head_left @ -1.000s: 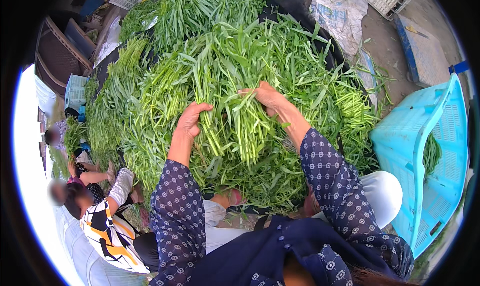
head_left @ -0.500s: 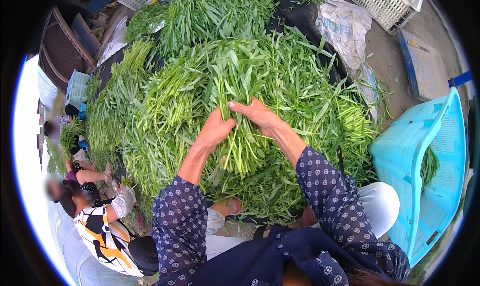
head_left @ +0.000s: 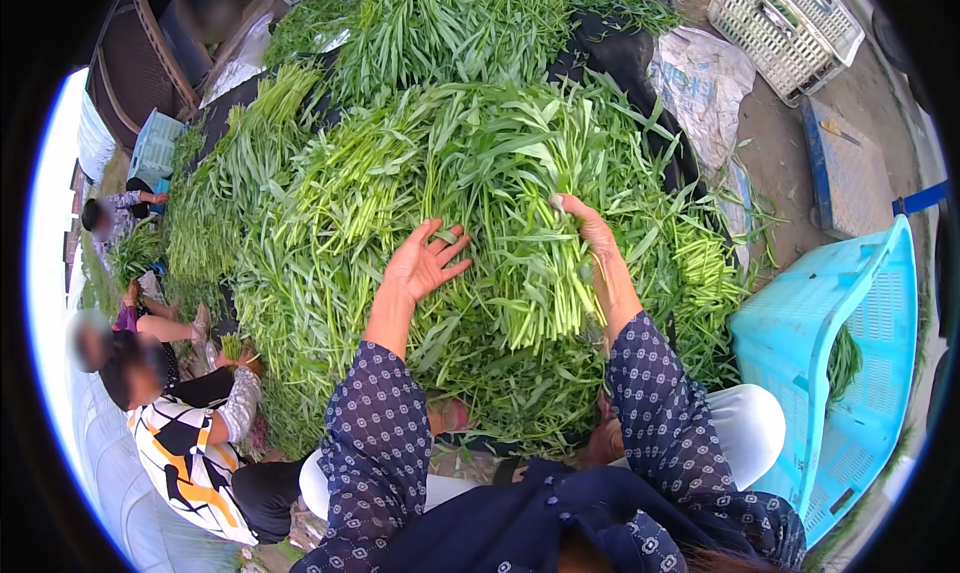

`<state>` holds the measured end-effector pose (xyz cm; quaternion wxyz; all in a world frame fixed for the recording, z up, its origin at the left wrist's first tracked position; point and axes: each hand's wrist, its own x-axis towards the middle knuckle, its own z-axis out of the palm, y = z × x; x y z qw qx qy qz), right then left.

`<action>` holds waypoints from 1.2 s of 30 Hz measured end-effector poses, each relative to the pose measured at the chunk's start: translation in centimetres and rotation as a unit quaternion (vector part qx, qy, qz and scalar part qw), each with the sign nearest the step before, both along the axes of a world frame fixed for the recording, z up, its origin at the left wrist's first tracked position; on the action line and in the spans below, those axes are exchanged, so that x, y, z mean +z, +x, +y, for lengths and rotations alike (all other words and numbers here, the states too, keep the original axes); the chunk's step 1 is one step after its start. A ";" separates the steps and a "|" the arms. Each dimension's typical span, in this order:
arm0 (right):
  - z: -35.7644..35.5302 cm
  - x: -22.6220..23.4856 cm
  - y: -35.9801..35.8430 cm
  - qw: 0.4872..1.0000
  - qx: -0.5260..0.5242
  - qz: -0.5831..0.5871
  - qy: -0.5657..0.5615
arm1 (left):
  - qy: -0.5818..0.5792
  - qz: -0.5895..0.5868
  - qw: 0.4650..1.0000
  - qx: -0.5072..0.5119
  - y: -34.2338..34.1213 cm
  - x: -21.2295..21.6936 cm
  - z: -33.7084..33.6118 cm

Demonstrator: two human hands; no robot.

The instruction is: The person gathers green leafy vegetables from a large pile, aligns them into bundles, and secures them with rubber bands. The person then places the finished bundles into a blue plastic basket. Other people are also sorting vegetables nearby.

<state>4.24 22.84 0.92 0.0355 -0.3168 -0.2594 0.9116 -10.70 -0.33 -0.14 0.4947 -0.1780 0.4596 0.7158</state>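
Note:
A broad heap of water spinach [head_left: 340, 173], with long narrow leaves and pale green stems, spreads in front of me. My right hand [head_left: 592, 235] grips a bunch of water spinach [head_left: 545, 288] over the heap. Its thumb shows on top, while the fingers are hidden behind the leaves. The cut stem ends of this bunch point toward me. To the left, my left hand [head_left: 428, 263] is open, palm up and fingers spread, just above the loose greens, apart from the bunch.
A turquoise crate [head_left: 800, 333] with some greens inside stands at right. Beyond it are a blue-edged board [head_left: 845, 168], a white crate [head_left: 780, 33] and a pale sack [head_left: 705, 83]. Co-workers [head_left: 190, 443] sit at left. Dark sheeting [head_left: 610, 58] lies under the greens.
My hands have parted. The left has let go and opened; the right has moved right with the bunch. The whole view has also shifted slightly.

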 end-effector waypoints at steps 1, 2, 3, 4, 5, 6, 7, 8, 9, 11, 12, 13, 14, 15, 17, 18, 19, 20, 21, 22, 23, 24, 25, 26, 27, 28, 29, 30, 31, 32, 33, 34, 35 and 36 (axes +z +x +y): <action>0.1 1.1 0.6 0.999 -0.025 0.033 0.005 | 0.072 -0.074 0.994 0.027 -0.7 -0.1 -0.9; 0.0 2.4 2.2 0.999 -0.015 0.035 0.016 | 0.075 -0.083 0.993 0.036 -0.9 -0.5 -1.4; -0.1 2.4 3.1 0.999 -0.023 0.021 0.026 | 0.082 -0.093 0.992 0.037 -0.9 -0.5 -1.2; -0.1 1.7 3.7 0.999 -0.016 0.019 0.040 | 0.081 -0.103 0.990 0.046 -1.1 -0.3 -1.0; -0.2 1.0 4.2 0.998 -0.008 0.018 0.054 | 0.081 -0.113 0.989 0.054 -1.2 -0.2 -0.9; -0.4 2.0 4.0 0.994 0.002 0.000 0.107 | 0.081 -0.120 0.987 0.063 -1.3 0.2 -0.8; -1.0 3.6 4.4 0.995 0.002 0.004 0.098 | 0.063 -0.106 0.990 0.070 -1.1 0.5 -0.6; -1.3 4.1 4.4 0.996 -0.004 0.025 0.085 | 0.045 -0.091 0.992 0.076 -0.8 0.8 -0.4; -1.5 4.8 4.5 0.996 -0.013 0.048 0.072 | 0.027 -0.075 0.994 0.081 -0.4 1.3 0.1; -1.4 6.3 4.0 0.989 0.006 0.061 0.133 | -0.111 0.094 0.989 -0.023 0.5 2.3 1.0; -1.4 6.8 3.9 0.987 0.014 0.032 0.159 | -0.176 0.177 0.966 -0.071 1.1 2.8 1.5; -1.4 7.5 3.9 0.982 0.019 0.000 0.185 | -0.239 0.254 0.929 -0.121 1.9 3.4 2.5; -1.3 8.4 3.7 0.985 0.035 0.056 0.159 | -0.253 0.347 0.896 -0.113 2.4 4.0 3.7; -1.2 8.2 3.8 0.986 0.040 0.051 0.153 | -0.206 0.391 0.889 -0.116 3.0 5.3 4.7; -0.9 7.9 3.9 0.988 0.047 0.044 0.138 | -0.214 0.409 0.875 -0.145 2.5 6.8 7.5; -0.8 7.8 4.0 0.987 0.042 0.032 0.149 | -0.177 0.368 0.905 -0.117 1.4 6.1 8.1; -0.8 7.7 4.3 0.986 0.034 0.018 0.162 | -0.138 0.324 0.932 -0.091 0.1 4.7 8.7; -0.8 7.1 4.6 0.991 0.030 0.019 0.129 | -0.153 0.308 0.937 -0.065 -1.5 2.7 9.1; -0.2 5.2 5.1 0.990 0.019 0.002 0.140 | -0.184 0.327 0.920 -0.116 -3.7 -0.3 8.5; 0.5 4.0 6.3 0.995 -0.011 0.001 0.102 | -0.202 0.252 0.943 -0.080 -4.2 -0.9 8.8; 1.1 2.8 7.5 0.997 -0.041 0.001 0.064 | -0.221 0.174 0.959 -0.045 -4.7 -1.4 9.2; 0.7 3.4 8.3 0.997 -0.070 0.030 0.002 | -0.225 0.116 0.967 0.020 -5.9 -2.5 8.3; 0.5 4.4 8.7 0.992 -0.097 0.059 -0.059 | -0.204 0.070 0.974 0.063 -7.6 -4.2 6.6; 1.3 3.8 9.3 0.991 -0.112 0.060 -0.046 | -0.186 0.050 0.979 0.063 -8.6 -5.0 5.8; 1.2 2.7 9.4 0.982 -0.157 0.087 -0.049 | -0.171 0.030 0.983 0.065 -8.9 -5.7 5.4; 1.6 2.5 9.2 0.984 -0.150 0.086 -0.040 | -0.180 0.049 0.981 0.047 -8.6 -4.9 6.0; 2.0 2.3 8.9 0.986 -0.140 0.085 -0.031 | -0.189 0.067 0.979 0.031 -8.3 -3.9 6.2; 2.3 1.8 8.6 0.988 -0.123 0.091 -0.035 | -0.168 0.111 0.979 0.012 -7.6 -2.8 6.1; 2.4 1.4 8.5 0.985 -0.150 0.072 -0.043 | -0.183 0.198 0.962 0.033 -6.1 -1.7 7.2; 2.6 1.0 8.5 0.984 -0.156 0.077 -0.042 | -0.196 0.285 0.937 0.052 -3.8 -0.2 8.2; 2.7 0.7 8.7 0.982 -0.165 0.083 -0.039 | -0.204 0.373 0.903 0.067 -1.4 1.3 9.2; 2.4 0.3 8.6 0.982 -0.161 0.093 -0.043 | -0.204 0.465 0.858 0.074 0.7 2.6 9.4; 2.2 0.1 8.5 0.981 -0.154 0.106 -0.043 | -0.199 0.554 0.804 0.085 2.6 3.5 9.3; 2.4 0.3 8.9 0.979 -0.162 0.119 -0.032 | -0.205 0.592 0.779 0.035 4.5 4.1 10.0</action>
